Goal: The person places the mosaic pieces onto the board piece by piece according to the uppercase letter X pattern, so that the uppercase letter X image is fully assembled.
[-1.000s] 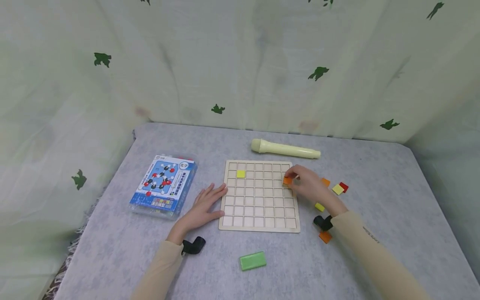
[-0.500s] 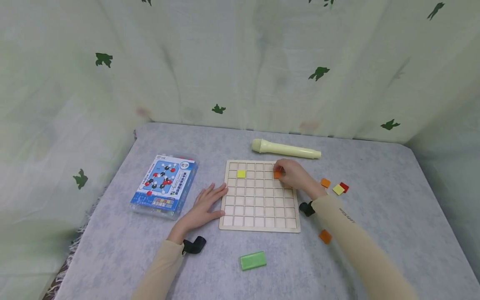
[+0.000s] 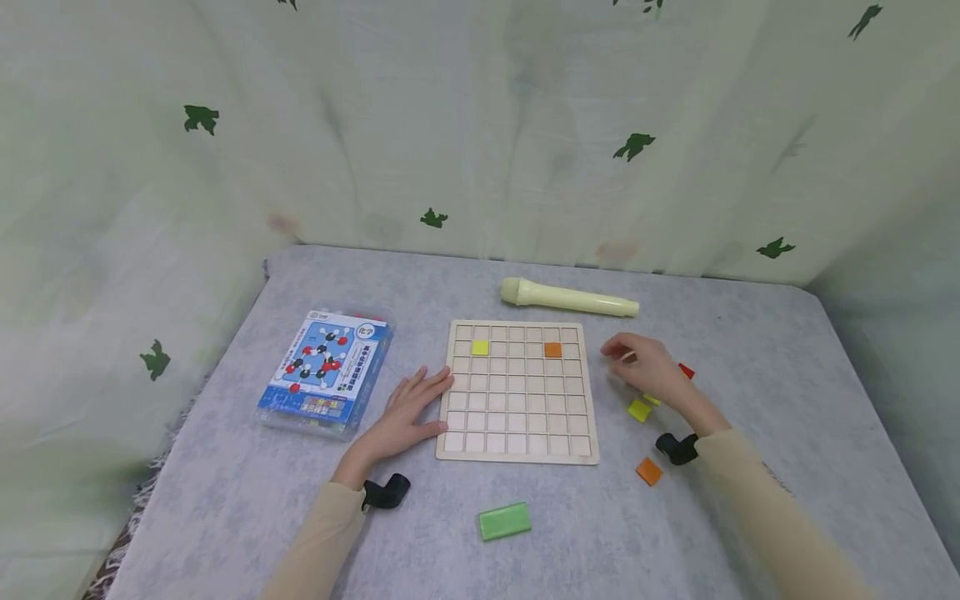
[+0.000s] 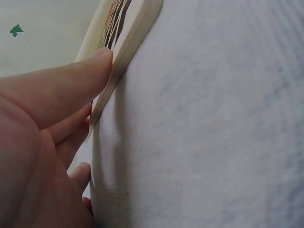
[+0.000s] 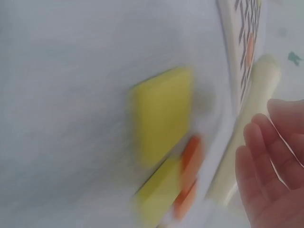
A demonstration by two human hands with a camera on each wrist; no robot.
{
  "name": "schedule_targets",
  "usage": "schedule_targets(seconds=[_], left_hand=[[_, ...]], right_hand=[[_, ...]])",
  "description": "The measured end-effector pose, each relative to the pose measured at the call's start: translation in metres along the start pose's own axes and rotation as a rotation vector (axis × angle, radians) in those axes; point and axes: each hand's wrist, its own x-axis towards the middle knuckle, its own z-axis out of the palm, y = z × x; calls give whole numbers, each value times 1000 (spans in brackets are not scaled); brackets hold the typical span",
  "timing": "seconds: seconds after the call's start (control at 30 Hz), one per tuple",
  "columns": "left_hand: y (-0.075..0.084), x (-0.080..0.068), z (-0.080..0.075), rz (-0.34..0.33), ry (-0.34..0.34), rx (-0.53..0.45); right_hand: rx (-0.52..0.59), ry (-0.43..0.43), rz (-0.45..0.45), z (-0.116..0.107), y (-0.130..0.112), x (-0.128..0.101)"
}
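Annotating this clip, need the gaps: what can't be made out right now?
Head: red tile, partly hidden by the right hand.
Head: box, its fine print too small to read.
Left wrist: board, cut off by the top edge and partly covered by the left hand.
Right wrist: yellow tiles and orange tiles, edges blurred; right hand, cut off by the right edge.

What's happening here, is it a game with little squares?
A person is working with coloured squares and a wooden grid board. The left hand touches the board's left edge. One yellow square and one orange square sit in the same row, with bare spaces between them. The right hand is off the board, near the loose squares; no square shows in its fingers.
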Motion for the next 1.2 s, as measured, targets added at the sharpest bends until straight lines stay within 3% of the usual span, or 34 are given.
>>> schedule_targets(seconds=[0.33,0.6,0.8,1.2], left_hand=[[-4,0,2,10,6,-5],[-3,-2,2,80,58,-21],[-2,-1,1,31,24,-21],[1,-1,0,1,6,-15]], right_hand=[[-13,13,-20,-4,26,-58],[-124,14,-7,8,25,-70],[-193,27,-13,13,17,-66],[-12,-10,-169,32,-34,-5]])
